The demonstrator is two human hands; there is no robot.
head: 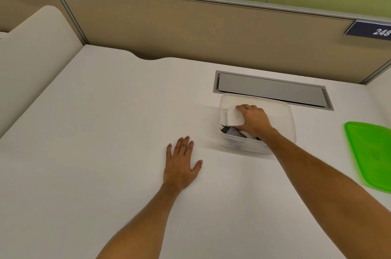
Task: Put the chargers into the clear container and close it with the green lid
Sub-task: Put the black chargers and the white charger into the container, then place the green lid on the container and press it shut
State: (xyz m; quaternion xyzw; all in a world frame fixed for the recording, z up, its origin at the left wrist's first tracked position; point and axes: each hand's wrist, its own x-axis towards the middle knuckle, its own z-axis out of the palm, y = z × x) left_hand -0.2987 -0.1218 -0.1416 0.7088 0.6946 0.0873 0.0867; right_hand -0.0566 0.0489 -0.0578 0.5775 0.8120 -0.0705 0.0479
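White counter (105,132): broad bare stretch left and near, room to move.
Left hand (182,163): flat on the counter, fingers spread, holding nothing, just left of the container.
Right hand (254,121): inside the container, gripping a white charger (234,118).
Clear container (289,123): uncovered; a dark charger (232,133) lies inside.
Green lid (370,153): well right, at the frame edge.
Grey hatch (270,89): just behind the container.
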